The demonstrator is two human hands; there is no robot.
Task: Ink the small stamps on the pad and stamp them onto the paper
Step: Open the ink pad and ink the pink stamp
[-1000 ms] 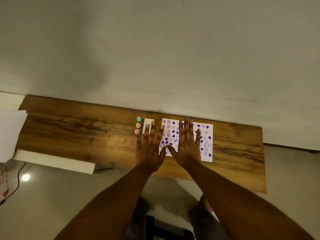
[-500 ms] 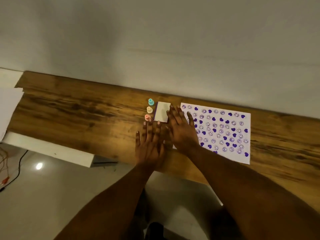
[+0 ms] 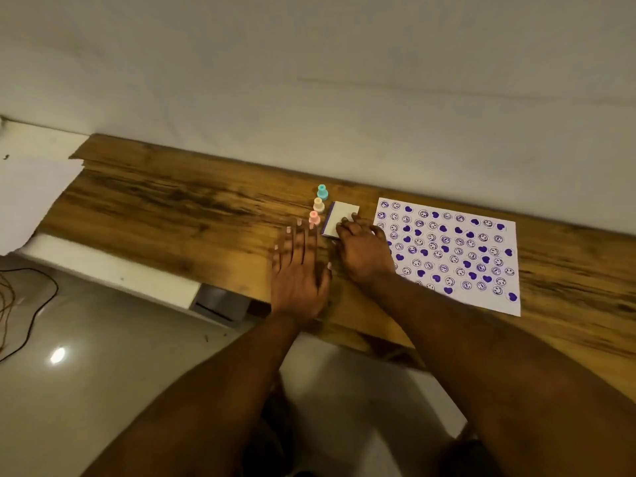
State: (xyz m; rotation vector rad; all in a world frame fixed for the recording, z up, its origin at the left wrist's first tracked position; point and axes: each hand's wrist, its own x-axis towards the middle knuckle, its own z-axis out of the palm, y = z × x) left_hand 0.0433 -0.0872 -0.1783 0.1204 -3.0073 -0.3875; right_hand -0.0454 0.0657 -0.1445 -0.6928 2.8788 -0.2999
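Observation:
Three small stamps stand in a row on the wooden table: a teal stamp (image 3: 322, 192), a beige stamp (image 3: 318, 204) and a pink stamp (image 3: 314, 217). Just right of them lies the ink pad (image 3: 340, 222), white on top with a purple edge. My right hand (image 3: 364, 253) rests with its fingertips on the pad's near part. My left hand (image 3: 298, 266) lies flat with fingers spread, its fingertips just short of the pink stamp. The paper (image 3: 457, 251), covered with purple hearts and smiley prints, lies to the right.
The wooden table (image 3: 179, 222) runs along a pale wall. A white sheet (image 3: 31, 197) overlaps its left end. Below the front edge are a shiny floor and dark cables (image 3: 20, 304) at the left.
Both hands left the paper and moved left: the right hand onto the ink pad, the left toward the stamps. The view shifted, so the paper now sits farther right.

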